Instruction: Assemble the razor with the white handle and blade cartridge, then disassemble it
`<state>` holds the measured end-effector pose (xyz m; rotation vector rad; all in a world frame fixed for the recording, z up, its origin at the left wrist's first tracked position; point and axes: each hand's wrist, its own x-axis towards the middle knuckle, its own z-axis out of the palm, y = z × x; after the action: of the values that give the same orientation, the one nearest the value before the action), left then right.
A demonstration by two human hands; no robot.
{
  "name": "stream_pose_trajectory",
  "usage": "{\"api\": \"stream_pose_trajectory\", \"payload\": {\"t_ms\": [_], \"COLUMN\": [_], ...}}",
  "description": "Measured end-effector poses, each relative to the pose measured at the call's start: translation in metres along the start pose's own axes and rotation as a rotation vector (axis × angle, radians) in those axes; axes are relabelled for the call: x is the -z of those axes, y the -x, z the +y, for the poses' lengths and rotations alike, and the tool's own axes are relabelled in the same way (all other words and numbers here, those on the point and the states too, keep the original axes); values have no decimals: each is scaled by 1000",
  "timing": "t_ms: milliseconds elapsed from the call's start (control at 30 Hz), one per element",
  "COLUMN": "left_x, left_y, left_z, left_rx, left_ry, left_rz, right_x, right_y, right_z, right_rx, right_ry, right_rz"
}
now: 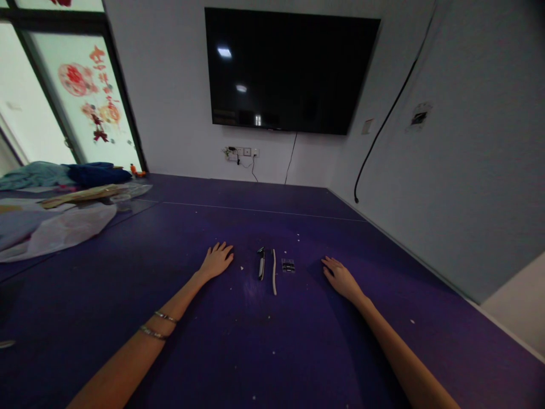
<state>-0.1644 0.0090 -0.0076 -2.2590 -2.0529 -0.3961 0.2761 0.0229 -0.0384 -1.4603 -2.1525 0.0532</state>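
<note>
- Clock directions are read from the centre of the white stick (pixel 275 272), with 12 o'clock towards the far wall. The stick is slender and slightly bent, and lies lengthwise from 12 to 6 on the purple surface (pixel 298 352).
- Left hand (pixel 217 259): near 9 o'clock, palm down on the surface, fingers slightly spread. Two bracelets (pixel 153 333) circle the forearm, between 8 and 9 o'clock.
- Right hand (pixel 339 277): at 3 o'clock, palm down, fingers loosely together and gently bent.
- Razor (pixel 261 264): just beside the stick at 9 to 10 o'clock, its head pointing to 12; it lies between stick and left hand, apart from both.
- Small packet (pixel 288 266), clear with dark contents too small to identify: just beside the stick, between 2 and 3 o'clock, well apart from the right hand.
- Pale specks (pixel 242 268): scattered over the surface on several sides.
- Background: television (pixel 293 71) on the wall at 12; wall sockets (pixel 247 151) between 11 and 12; black cable (pixel 383 125) hanging between 1 and 2; glass door (pixel 80 91) with red decorations at 10.
- Side pile: blue cloth (pixel 97 174) at 10, translucent plastic bag (pixel 72 230) between 9 and 10.
</note>
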Motion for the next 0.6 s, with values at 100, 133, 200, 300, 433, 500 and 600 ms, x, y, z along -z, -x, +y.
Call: {"api": "stream_pose_trajectory", "payload": {"t_ms": [100, 133, 200, 300, 433, 500, 600], "left_x": [-1, -1, 1, 7, 20, 25, 28], "left_y": [0, 0, -1, -3, -6, -7, -12], "left_z": [0, 0, 2, 13, 42, 61, 87], "left_rx": [-7, -4, 17, 79, 77, 23, 25], "left_ry": [-10, -11, -3, 37, 76, 117, 164], "left_rz": [5, 4, 5, 56, 174, 112, -71], "right_x": [2, 2, 3, 5, 7, 8, 8], "right_y": [0, 0, 0, 0, -1, 0, 0], "right_z": [-2, -2, -4, -6, -8, -9, -10], "right_rx": [3, 0, -9, -21, -24, -19, -17], "right_ry": [23, 23, 8, -7, 21, 39, 46], "right_rz": [-3, -2, 1, 7, 19, 17, 11]}}
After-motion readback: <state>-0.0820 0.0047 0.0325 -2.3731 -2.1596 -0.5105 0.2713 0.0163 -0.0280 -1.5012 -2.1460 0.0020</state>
